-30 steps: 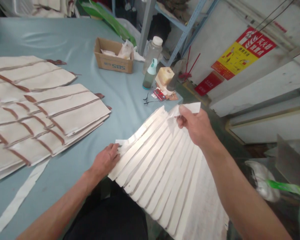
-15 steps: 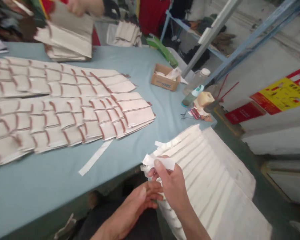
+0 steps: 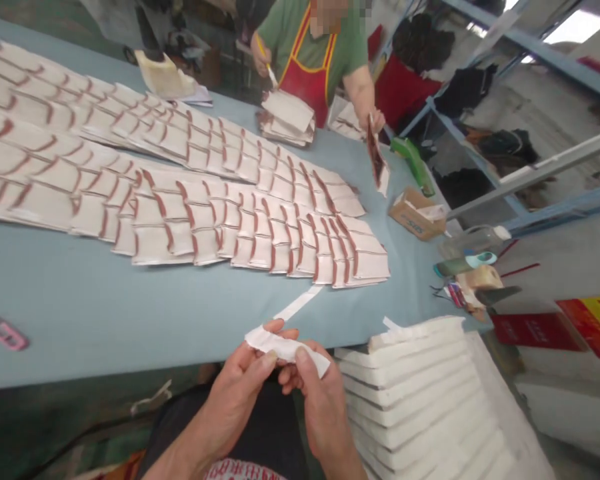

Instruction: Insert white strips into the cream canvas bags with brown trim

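Note:
A short white strip (image 3: 286,347), paper or cloth, is pinched between my two hands in front of the table's near edge. My left hand (image 3: 247,370) grips its left part with the thumb on top. The right part is held under the thumb of my right hand (image 3: 314,377). Just beyond, a longer white strip (image 3: 298,303) lies on the blue tabletop, one end against the overlapping rows of cream pieces with brown edges (image 3: 260,233). To the right of my hands is a stack of overlapping white sheets (image 3: 425,387).
Across the table, a co-worker in a red apron (image 3: 307,73) holds a brush (image 3: 267,63) and a brown-and-cream piece (image 3: 377,157). A cardboard box (image 3: 416,215), a green bottle (image 3: 463,265) and a clear jug (image 3: 473,241) stand at right. Pink snips (image 3: 7,333) lie at left.
My left hand has come up from beside the right and now grips the strip too. Both hands have moved away from the white stack. The view has swung, bringing the co-worker into sight.

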